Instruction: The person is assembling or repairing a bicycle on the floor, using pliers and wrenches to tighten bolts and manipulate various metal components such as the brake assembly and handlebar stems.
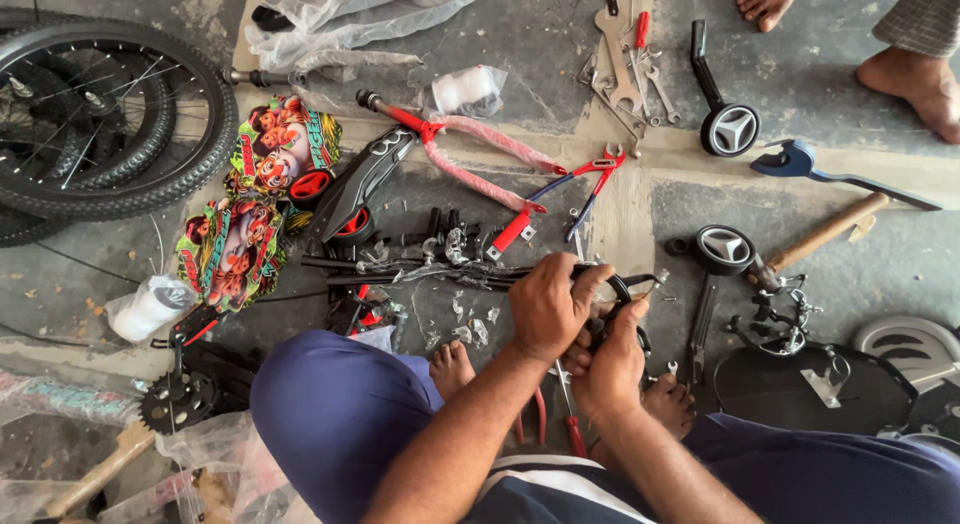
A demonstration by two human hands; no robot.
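A: Head view: the left hand (545, 304) and right hand (612, 369) have their fingers closed round a small black bike part (618, 289), above the floor (560, 34).

B: Seemingly mid-fitting; steady grip needed, pliers (585, 179) lie near.

Illumination is soft, even daylight; shadows are faint and diffuse. No strong glare appears apart from mild sheen on the clear plastic wrap (350, 14). Focus is sharp centrally; wide-angle distortion bends the frame edges.
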